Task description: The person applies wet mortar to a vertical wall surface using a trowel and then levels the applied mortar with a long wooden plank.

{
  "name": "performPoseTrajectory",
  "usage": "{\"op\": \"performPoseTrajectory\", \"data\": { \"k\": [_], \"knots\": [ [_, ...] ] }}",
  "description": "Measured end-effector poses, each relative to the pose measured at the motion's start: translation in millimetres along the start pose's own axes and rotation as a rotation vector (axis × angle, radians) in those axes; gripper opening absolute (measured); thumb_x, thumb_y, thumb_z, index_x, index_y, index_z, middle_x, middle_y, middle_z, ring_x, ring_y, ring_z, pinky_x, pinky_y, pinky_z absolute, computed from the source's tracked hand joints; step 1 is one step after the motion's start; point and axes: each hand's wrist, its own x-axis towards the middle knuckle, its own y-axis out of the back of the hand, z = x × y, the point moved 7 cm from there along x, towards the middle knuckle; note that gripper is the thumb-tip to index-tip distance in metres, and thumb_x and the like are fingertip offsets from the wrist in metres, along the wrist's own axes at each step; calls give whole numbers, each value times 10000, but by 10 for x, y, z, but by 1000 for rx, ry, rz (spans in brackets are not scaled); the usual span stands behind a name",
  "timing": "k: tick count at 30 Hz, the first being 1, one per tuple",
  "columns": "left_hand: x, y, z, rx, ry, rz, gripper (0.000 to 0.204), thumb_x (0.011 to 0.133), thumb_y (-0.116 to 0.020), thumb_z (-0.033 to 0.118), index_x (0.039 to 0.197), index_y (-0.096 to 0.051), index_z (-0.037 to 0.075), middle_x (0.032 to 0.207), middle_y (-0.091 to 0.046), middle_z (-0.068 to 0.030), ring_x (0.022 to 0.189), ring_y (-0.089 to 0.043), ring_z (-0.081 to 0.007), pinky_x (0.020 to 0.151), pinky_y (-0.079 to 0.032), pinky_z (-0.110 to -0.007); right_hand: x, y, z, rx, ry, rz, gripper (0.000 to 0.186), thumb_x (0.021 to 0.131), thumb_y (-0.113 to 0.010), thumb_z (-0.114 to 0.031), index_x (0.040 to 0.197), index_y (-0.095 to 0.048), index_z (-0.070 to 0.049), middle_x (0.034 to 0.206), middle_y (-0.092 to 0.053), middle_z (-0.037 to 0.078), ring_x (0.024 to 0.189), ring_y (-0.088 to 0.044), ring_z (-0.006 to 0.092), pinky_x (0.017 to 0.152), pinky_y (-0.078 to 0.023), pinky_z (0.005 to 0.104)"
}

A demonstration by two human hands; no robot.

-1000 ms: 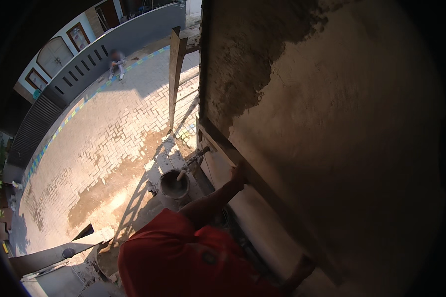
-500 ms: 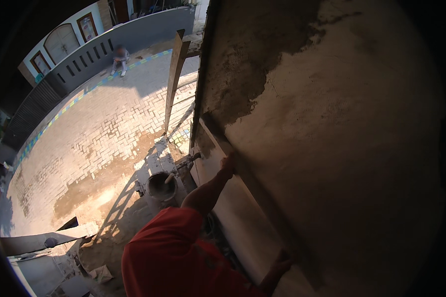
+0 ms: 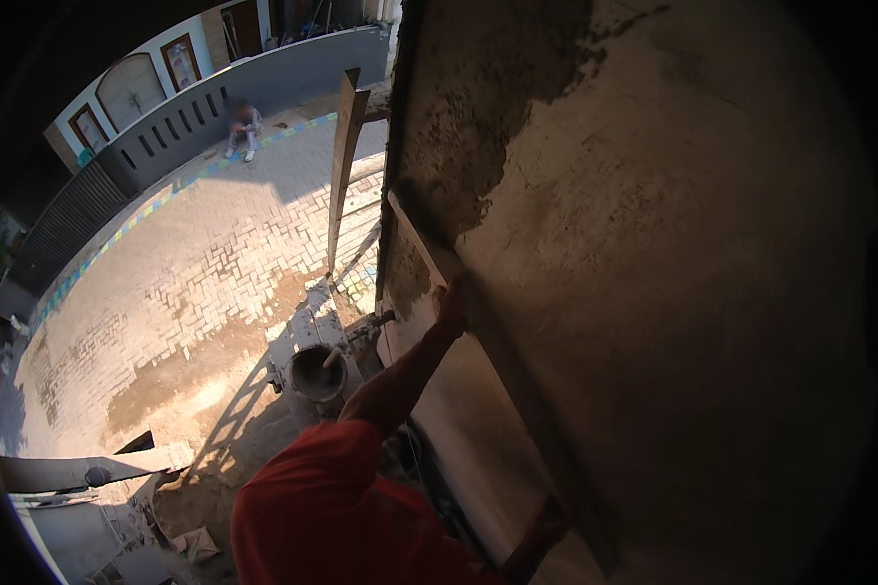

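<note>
A long straight board [image 3: 502, 361] lies slantwise against the plastered wall [image 3: 644, 253], its upper end near the wall's left edge. My left hand [image 3: 450, 306] grips the board toward that upper end, fingers wrapped over its edge. Lower down, in shadow, my right hand [image 3: 550, 524] is closed on the board near its lower end; its fingers are hard to make out. Dark, rough, damp-looking plaster [image 3: 468, 117] covers the wall's upper left above the board. The wall to the right is paler and smoother.
Below on the left, a bucket [image 3: 317, 372] with a pale handle sticking out stands on planks [image 3: 312, 310]. An upright wooden post [image 3: 343, 175] rises beyond it. Far below lies a paved yard [image 3: 215, 263], with a person [image 3: 245, 132] sitting by a grey wall [image 3: 302, 68].
The board has slid up the wall, with its upper end higher than before. My left hand has risen with it, the arm more outstretched. My right hand has shifted only slightly.
</note>
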Motion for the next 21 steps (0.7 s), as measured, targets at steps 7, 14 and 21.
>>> {"op": "performPoseTrajectory", "data": {
  "k": [7,14,21],
  "knots": [
    [-762,-256,338,-11,-129,55,572,825,-657,543,890,-447,14,800,-475,-82,729,-513,-183,619,-475,-362,227,641,-54,8,-223,47,377,897,-687,-276,1089,-590,34,1068,-613,226,990,-596,361,887,-494,418],
    [-1792,-717,567,-57,-48,-146,529,858,-663,504,861,-421,34,788,-461,-59,727,-492,-157,623,-464,-347,184,1083,710,1399,-1113,462,467,807,-715,-300,1151,-601,-6,1115,-632,176,1012,-618,315,900,-533,437],
    [-1421,-268,127,-101,-18,-59,513,854,-682,490,886,-450,33,861,-519,-75,776,-536,-166,669,-490,-336,60,1020,680,129,-186,18,444,875,-705,-232,1188,-555,45,1110,-621,206,1004,-614,340,910,-501,393]
  ]
}}
